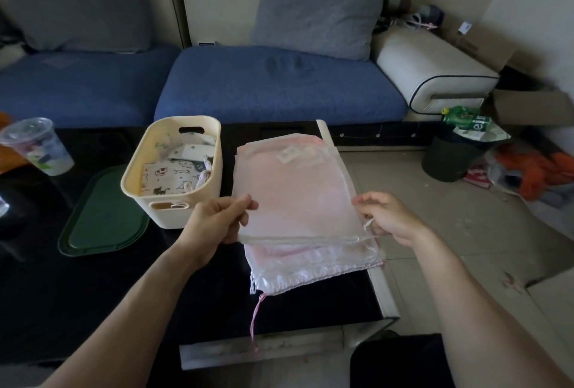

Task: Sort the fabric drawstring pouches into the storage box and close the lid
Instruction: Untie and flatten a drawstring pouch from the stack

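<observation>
Sheer pink-white drawstring pouch (292, 198) is lying atop the pouch pile on the black table (93, 294), just right of the cream storage box (174, 170), while you are pinching its edges with left hand (217, 220) and right hand (388, 216).

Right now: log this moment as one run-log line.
left hand: holds pouch | right hand: holds pouch | box: open, partly filled | lid: on table, off

Two bare forearms, no sleeves, no rings or watch; dark trousers (400, 359) below.
</observation>
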`<action>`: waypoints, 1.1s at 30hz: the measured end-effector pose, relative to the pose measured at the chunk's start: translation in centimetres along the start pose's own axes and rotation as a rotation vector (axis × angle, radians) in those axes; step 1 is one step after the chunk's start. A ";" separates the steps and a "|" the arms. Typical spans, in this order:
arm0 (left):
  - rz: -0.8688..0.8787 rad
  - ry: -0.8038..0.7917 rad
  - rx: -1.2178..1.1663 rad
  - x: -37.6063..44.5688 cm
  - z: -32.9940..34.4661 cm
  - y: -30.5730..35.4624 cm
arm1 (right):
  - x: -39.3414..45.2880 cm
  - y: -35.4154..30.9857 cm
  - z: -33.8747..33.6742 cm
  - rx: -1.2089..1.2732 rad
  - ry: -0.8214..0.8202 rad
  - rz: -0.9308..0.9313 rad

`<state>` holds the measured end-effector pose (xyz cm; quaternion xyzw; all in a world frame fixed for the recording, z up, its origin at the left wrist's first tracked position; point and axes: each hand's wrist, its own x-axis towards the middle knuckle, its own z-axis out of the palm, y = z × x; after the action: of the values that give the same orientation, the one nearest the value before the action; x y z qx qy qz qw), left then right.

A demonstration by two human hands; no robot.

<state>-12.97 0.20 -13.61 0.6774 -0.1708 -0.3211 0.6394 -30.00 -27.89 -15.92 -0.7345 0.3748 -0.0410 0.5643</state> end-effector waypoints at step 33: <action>-0.058 0.094 1.108 1.2 -1.2 -1.2 | -1.1 -2.6 4.0 0.539 -0.031 -0.196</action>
<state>-11.51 0.48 -15.04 0.9303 -0.2666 -0.1701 0.1857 -27.57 -23.83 -14.68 -0.5914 0.2691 -0.1820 0.7381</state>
